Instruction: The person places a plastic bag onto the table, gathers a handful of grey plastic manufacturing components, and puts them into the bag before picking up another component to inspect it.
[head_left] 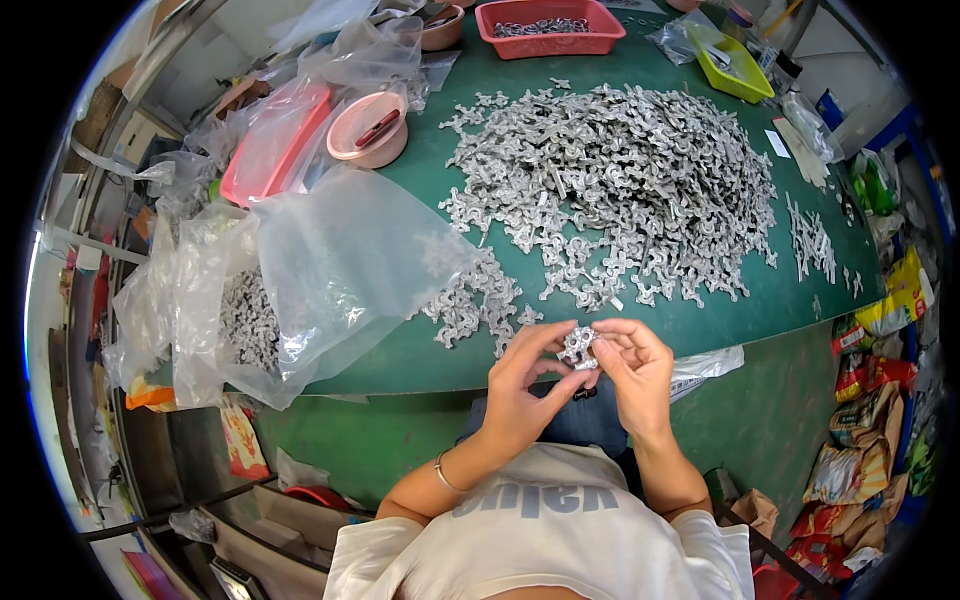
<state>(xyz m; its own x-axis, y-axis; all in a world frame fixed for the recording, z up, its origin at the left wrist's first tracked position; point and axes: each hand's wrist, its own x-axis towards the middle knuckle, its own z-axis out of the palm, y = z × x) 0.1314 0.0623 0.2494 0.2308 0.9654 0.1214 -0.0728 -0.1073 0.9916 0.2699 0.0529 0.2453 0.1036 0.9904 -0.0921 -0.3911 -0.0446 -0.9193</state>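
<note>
Between my two hands, above the table's near edge, is a small silver-grey metal casting (578, 347) with rounded lobes and openings. The thumb and fingers of my left hand (527, 372) pinch it from the left. My right hand (638, 372) grips its right side with thumb and fingertips. Whether it is one piece or a few held together, I cannot tell. Beyond my hands, a large heap of similar metal castings (640, 175) covers the middle of the green table (420, 215). A smaller cluster of castings (470, 305) lies nearer, left of my hands.
A clear plastic bag (350, 270) with castings inside drapes over the left table edge. Behind it stand a pink bowl (368, 132) and a pink tray (275, 150). A red tray (550, 40) and a yellow-green tray (733, 72) sit far back. Thin metal strips (812, 242) lie right.
</note>
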